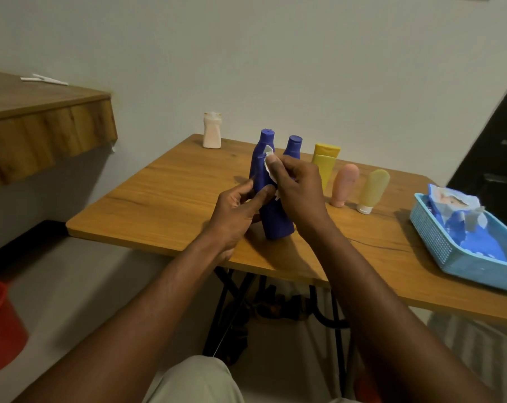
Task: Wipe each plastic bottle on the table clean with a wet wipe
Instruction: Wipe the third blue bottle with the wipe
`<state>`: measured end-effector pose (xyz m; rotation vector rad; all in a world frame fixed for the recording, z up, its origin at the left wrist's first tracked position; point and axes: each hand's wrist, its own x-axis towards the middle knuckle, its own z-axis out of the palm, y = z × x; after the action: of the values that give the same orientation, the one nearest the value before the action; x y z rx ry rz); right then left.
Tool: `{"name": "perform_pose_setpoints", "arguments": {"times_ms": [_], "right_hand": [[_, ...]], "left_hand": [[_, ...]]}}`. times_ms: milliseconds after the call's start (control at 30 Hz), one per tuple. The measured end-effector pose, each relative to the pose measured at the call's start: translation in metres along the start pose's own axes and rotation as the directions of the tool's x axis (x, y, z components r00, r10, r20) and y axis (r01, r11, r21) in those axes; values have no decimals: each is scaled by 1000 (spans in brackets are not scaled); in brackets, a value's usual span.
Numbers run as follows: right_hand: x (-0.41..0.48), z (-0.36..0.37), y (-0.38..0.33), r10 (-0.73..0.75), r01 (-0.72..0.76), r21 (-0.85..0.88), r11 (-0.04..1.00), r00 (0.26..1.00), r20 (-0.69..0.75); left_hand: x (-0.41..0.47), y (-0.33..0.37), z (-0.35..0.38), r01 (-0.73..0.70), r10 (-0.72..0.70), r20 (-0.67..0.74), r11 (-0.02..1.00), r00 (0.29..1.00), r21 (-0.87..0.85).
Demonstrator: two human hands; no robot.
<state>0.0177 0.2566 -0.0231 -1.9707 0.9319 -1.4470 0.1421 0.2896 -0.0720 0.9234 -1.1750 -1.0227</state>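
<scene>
The blue bottle (pixel 277 222) stands between the two hands, near the front edge of the surface (pixel 159 199). It is almost upright. Its long side runs from 6 o'clock at the base to 12 o'clock at the cap, and the cap tips a little toward 11. I cannot tell for sure if its base sits on the wood. The left hand (pixel 240 210) grips the middle of the bottle from the 9 o'clock side, with the thumb across the front. The right hand (pixel 298 193) comes in from 3 o'clock and pinches the wet wipe (pixel 268 158) flat against the bottle's upper part, below the cap. So the right hand is nearer the part to be rubbed, and I think the wipe should slide along that up-and-down line. I count six bottles in all. Just behind the held one, at 12 o'clock, is a second blue bottle (pixel 293 144). At 1 o'clock is a yellow tube (pixel 325 161). At 2 o'clock are a pink tube (pixel 345 184) and a pale yellow tube (pixel 373 190). Far back at 11 o'clock is a cream bottle (pixel 212 130). Out at 3 o'clock is one basket (pixel 450 251) with one pack of wipes (pixel 455 207) in it.
</scene>
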Motion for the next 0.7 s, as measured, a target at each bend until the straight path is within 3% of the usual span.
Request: {"name": "perform_pose_setpoints", "arguments": {"times_ms": [400,700], "right_hand": [[-62,-24,26,173,-172,-8,985,983,64],[-34,-10,4,108,-107,32,994,994,-27]], "left_hand": [[-1,0,0,-3,3,-15,1000,1000,1],[-2,1,1,-11,11,27,1000,1000,-29]]}}
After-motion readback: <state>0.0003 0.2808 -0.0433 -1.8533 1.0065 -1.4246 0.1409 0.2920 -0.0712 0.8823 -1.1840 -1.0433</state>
